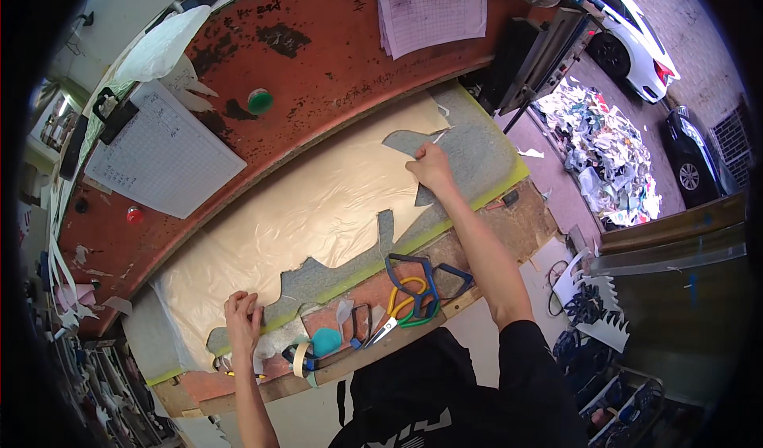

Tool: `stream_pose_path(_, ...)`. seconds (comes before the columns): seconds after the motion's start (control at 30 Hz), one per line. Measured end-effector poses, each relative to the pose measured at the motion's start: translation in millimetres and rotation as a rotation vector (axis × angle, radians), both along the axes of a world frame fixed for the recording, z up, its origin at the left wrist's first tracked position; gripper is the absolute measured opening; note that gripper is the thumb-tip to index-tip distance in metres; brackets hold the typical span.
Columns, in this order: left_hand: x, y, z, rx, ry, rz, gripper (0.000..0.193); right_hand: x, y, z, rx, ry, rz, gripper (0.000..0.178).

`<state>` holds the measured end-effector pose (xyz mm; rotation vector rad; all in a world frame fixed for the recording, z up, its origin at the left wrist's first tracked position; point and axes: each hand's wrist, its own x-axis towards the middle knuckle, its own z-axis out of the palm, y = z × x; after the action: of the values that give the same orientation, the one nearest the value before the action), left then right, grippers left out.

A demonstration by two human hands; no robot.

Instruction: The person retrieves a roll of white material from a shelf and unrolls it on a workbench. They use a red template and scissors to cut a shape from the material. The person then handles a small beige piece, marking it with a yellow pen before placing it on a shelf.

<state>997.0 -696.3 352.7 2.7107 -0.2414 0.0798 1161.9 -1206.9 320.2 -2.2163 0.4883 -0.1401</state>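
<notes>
A large, thin, wrinkled beige sheet point(294, 201) with an irregular, notched near edge lies across a grey padded work surface point(485, 142). My left hand point(242, 318) is at the sheet's near left corner, fingers curled down onto its edge. My right hand point(430, 167) rests at the right part of the sheet, fingers drawn together by its edge. A thin white stick-like thing point(439, 137) shows just beyond these fingers; whether they hold it or the sheet is unclear. Scissors with yellow handles point(408, 292) lie nearer me, beside blue-handled scissors point(429, 285).
Tape point(300, 360) and a teal disc point(326, 341) lie along the near bench edge. A red board point(318, 58) rises behind the sheet, carrying a clipboard point(163, 154) and paper forms point(433, 11). At right, a scrap heap point(608, 154) lies on the floor outside, near parked cars.
</notes>
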Motion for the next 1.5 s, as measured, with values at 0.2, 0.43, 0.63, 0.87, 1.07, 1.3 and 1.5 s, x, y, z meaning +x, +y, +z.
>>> stream_pose_path(0.2, -6, -15, 11, 0.066, -0.07, -0.126, 0.025, -72, 30, 48, -0.112, -0.121, -0.003, 0.041)
stream_pose_path(0.43, -82, -95, 51, -0.23, 0.209, -0.402, 0.03, -266, 119, 69, -0.593, 0.026, 0.187, 0.049)
stream_pose_path(0.63, -116, -97, 42, -0.442, 0.295, -0.569, 0.032, -289, 118, 59, -0.325, -0.076, -0.029, 0.021)
stream_pose_path(0.87, -111, -102, 42, -0.115, 0.114, -0.646, 0.049, -390, 110, 83, 0.286, -0.395, -0.241, 0.015)
stream_pose_path(1.07, -109, -118, 12, -0.108, -0.075, -0.948, 0.05, -548, 143, 71, 1.209, -0.776, -0.648, 0.024)
stream_pose_path(1.3, -253, -190, -6, -0.3, 0.493, -1.252, 0.031, -797, 230, -16, 1.36, -1.346, -1.384, 0.02)
stream_pose_path(1.5, -433, -176, -135, 0.034, 1.389, -1.572, 0.014, -1071, 388, -71, 0.859, -1.524, -2.062, 0.029)
